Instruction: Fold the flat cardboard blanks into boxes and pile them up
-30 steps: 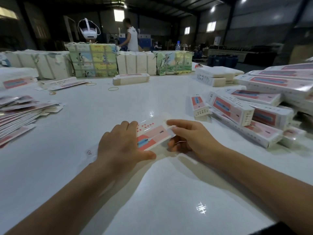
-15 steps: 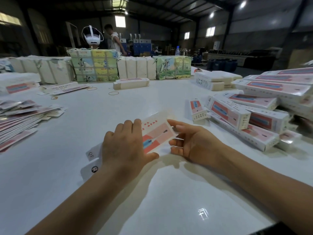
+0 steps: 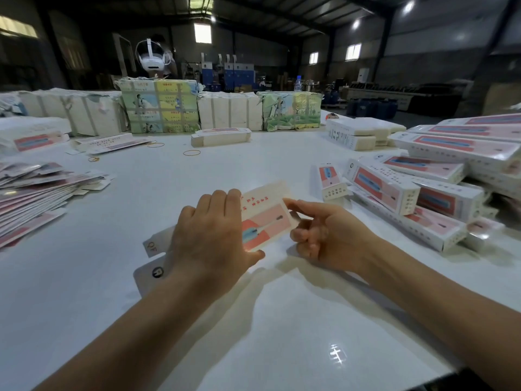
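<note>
Far left of the fingers, a fanned spread of flat blanks [image 3: 36, 193] lies on the white surface [image 3: 141, 320], printed sides up. Beyond it, along the far edge, stand wrapped bundles [image 3: 160, 107], some plain, some with coloured pictures; rubber bands [image 3: 191, 152] and a small banded stack of blanks [image 3: 221, 136] lie in front of them. A white headset [image 3: 152, 56] is visible behind the bundles.

The left hand [image 3: 211, 241] lies over the near end of one cardboard blank [image 3: 266, 218], fingers [image 3: 222, 201] curved over its upper edge and thumb against its lower edge, so that the hand grasps the blank. White end flaps [image 3: 153, 258] of the blank project from beneath the wrist toward the left. The pink-and-blue printed panel is tilted up off the surface between the two hands.

The right hand [image 3: 329, 235] meets the far end of the same blank: the extended forefinger touches its upper right corner, while the remaining fingers are curled beneath that end; whether they actually clasp the card cannot be told.

To the right of the fingers, one small folded box [image 3: 331, 183] stands apart, and further right a heap of folded boxes [image 3: 439, 193] lies stacked at mixed angles. Behind that heap rests a white stack [image 3: 363, 134] of flat packs.
</note>
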`<state>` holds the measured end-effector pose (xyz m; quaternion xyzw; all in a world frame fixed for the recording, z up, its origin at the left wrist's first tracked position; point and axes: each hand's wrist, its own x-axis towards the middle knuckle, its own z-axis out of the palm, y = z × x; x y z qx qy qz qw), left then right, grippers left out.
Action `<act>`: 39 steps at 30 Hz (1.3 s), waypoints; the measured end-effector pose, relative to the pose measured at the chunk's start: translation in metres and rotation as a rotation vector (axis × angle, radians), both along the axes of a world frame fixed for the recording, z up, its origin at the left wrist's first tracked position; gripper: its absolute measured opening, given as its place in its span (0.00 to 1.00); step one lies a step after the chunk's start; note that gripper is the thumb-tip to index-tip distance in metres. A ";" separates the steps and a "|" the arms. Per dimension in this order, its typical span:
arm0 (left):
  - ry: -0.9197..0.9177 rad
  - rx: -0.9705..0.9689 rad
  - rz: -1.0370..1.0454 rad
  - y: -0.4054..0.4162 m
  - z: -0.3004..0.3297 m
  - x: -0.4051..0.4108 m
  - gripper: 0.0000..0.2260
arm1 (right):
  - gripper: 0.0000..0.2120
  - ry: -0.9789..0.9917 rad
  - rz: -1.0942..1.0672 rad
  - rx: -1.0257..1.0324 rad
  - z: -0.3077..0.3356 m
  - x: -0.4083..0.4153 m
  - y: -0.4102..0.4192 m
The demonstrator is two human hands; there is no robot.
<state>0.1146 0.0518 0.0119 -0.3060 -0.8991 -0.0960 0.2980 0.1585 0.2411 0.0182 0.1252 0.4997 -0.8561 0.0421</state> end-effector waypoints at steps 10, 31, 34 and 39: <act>-0.123 0.026 -0.047 0.000 -0.009 -0.004 0.39 | 0.07 0.372 0.137 0.737 -0.005 0.009 0.002; -0.439 0.178 -0.035 -0.023 0.004 -0.024 0.24 | 0.15 0.490 -0.438 1.028 -0.011 0.009 -0.004; -0.441 0.154 -0.035 -0.021 0.000 -0.023 0.24 | 0.16 0.476 -0.330 1.004 -0.014 0.010 -0.016; -0.399 0.086 -0.046 -0.013 -0.006 -0.019 0.24 | 0.15 0.480 -0.288 0.998 -0.014 0.013 -0.022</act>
